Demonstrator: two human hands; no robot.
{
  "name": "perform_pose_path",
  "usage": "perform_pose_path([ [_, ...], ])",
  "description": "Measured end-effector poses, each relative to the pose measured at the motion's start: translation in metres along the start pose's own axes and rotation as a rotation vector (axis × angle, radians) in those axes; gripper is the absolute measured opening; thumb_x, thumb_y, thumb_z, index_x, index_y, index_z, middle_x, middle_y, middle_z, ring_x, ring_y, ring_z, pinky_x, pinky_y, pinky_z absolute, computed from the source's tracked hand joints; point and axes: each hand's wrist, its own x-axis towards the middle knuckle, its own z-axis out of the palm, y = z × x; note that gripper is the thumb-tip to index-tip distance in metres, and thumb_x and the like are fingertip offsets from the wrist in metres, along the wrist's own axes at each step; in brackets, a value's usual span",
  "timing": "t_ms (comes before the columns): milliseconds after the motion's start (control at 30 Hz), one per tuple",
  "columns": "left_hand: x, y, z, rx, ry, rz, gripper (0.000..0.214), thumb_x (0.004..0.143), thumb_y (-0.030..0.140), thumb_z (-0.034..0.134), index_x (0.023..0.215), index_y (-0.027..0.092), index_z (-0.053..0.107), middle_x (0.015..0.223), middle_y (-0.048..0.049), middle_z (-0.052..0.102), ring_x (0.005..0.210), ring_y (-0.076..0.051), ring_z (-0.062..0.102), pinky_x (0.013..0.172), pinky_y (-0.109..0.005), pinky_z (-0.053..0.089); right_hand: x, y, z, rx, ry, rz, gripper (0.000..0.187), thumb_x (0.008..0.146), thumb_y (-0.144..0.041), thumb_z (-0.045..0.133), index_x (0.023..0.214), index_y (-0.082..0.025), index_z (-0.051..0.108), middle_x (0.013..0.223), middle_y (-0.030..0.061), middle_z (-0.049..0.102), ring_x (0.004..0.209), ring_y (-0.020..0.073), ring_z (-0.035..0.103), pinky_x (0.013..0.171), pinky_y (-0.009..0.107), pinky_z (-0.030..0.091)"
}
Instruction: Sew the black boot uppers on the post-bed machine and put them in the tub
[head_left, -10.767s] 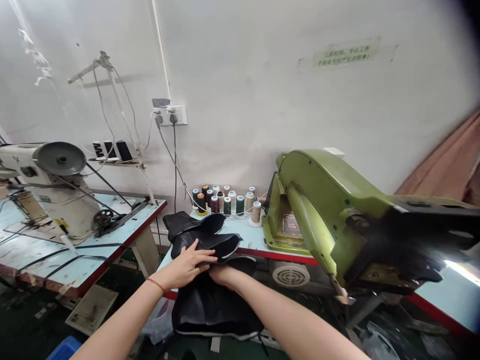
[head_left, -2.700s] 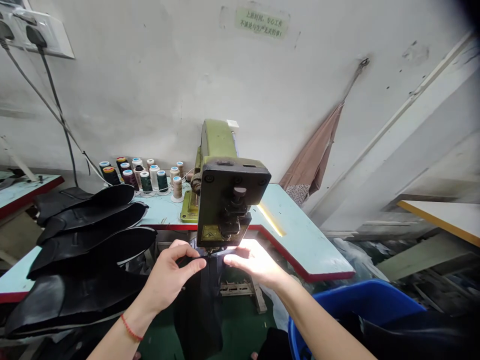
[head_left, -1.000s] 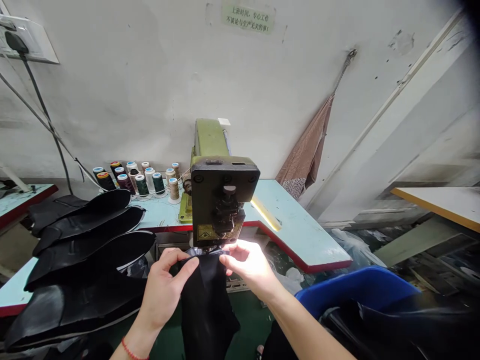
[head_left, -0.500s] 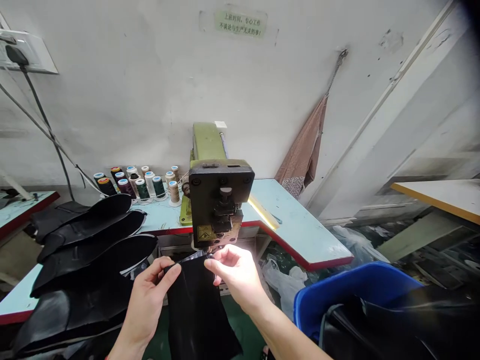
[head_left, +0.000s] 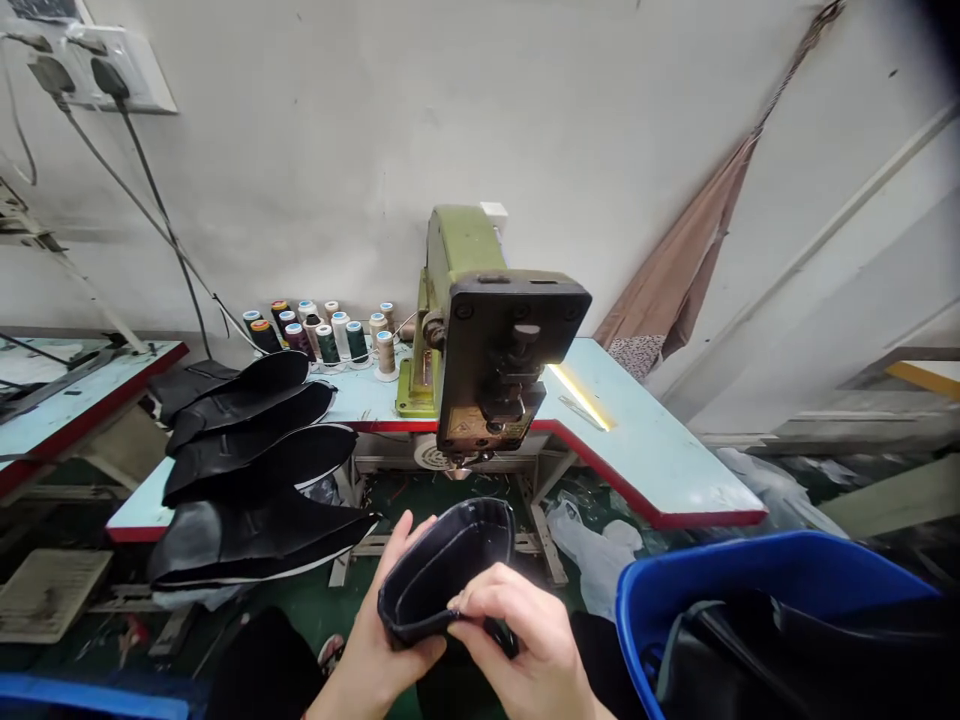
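Observation:
Between my hands is a black boot upper, its open top edge facing up towards me and a stitched line running inside the rim. My left hand wraps its left side, thumb over the near edge and fingers behind. With thumb and forefinger, my right hand pinches the near rim. Just beyond and above the upper stands a green sewing machine with a black head; the upper is apart from its needle area. The lower part of the upper is hidden below my hands.
Several black boot uppers lie stacked on the left of the light-blue table. Thread spools stand behind them. A blue bin with black pieces is at the right. Plastic bags lie beneath the table.
The upper has come away from under the machine head, towards me, and its opening now faces up. My left hand has gone round its side; my right hand pinches the near rim.

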Motion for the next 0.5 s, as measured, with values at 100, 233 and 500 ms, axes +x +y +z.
perform_pose_path([
  [100,-0.001,-0.004,-0.004,0.026,-0.054,0.052,0.096,0.072,0.017,0.072,0.151,0.031,0.017,0.153,-0.0109,0.037,0.141,-0.032,0.032,0.117,-0.051,0.023,-0.003,-0.005,0.003,-0.006,-0.001,-0.014,0.017,0.082,-0.004,0.063,0.085,-0.019,0.057,0.074,0.0033,0.064,0.065,0.0133,0.061,0.057,0.022,0.053],
  [233,-0.004,-0.009,-0.007,0.003,-0.12,0.087,0.093,0.07,0.016,0.071,0.149,0.033,0.023,0.152,-0.01,0.037,0.14,-0.034,0.033,0.117,-0.055,0.022,-0.004,-0.008,0.007,-0.006,0.026,-0.016,0.016,0.081,-0.005,0.063,0.085,-0.019,0.057,0.072,0.0027,0.063,0.062,0.013,0.059,0.055,0.022,0.051],
  [500,-0.005,-0.01,-0.006,-0.146,-0.2,0.013,0.09,0.071,0.032,0.074,0.148,0.032,0.028,0.153,-0.0095,0.036,0.141,-0.036,0.03,0.116,-0.053,0.024,-0.014,-0.012,0.015,-0.117,-0.087,0.165,0.01,0.08,-0.014,0.064,0.088,-0.019,0.059,0.074,0.0023,0.065,0.06,0.014,0.06,0.054,0.021,0.049],
])
